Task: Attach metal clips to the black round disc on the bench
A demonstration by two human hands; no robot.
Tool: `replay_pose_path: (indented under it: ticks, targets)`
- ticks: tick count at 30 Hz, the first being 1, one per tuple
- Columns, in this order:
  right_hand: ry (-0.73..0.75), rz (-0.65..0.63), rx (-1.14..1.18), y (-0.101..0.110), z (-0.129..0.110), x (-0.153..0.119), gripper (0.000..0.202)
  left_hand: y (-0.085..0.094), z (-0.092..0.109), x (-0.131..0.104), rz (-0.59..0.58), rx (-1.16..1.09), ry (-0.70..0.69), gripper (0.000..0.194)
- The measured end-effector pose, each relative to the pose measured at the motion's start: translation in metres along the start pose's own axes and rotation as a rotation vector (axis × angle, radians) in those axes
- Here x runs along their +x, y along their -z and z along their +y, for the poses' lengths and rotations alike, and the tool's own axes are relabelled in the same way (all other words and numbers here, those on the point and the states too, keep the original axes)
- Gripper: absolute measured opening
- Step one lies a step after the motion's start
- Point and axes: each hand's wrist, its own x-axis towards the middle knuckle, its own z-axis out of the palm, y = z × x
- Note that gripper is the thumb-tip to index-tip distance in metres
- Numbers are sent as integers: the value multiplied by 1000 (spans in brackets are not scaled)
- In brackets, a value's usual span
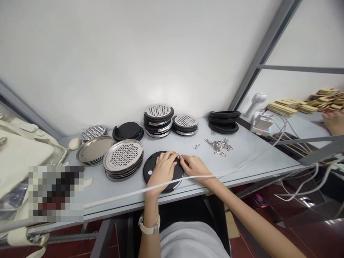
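A flat round black disc with a white dot [154, 161] lies near the front edge of the pale grey table [107, 195]. The left hand [163, 167] rests palm-down across it, and the right hand [194, 165] meets its rim at about one o'clock, thumb and forefinger close together beside a small silvery piece [178, 157]; whether either hand is clamped on anything cannot be told. From the disc, a stack of round silvery perforated plates [123, 156] stands at ten o'clock, a taller black-and-silver stack [159, 111] at twelve, and loose silvery metal clips [219, 145] at two.
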Motion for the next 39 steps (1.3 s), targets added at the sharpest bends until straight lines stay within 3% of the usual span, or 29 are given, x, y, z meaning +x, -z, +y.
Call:
replay_pose_path:
  ticks: [28, 34, 39]
  targets:
    - [-39, 43, 109, 1, -2, -1, 27, -1, 1, 0, 7, -44, 46, 35]
    - [-37, 68, 93, 0, -2, 0, 29, -1, 1, -1, 47, -122, 86, 19]
    - [-39, 67, 101, -1, -1, 0, 31, 2, 3, -1, 17, -174, 7, 15]
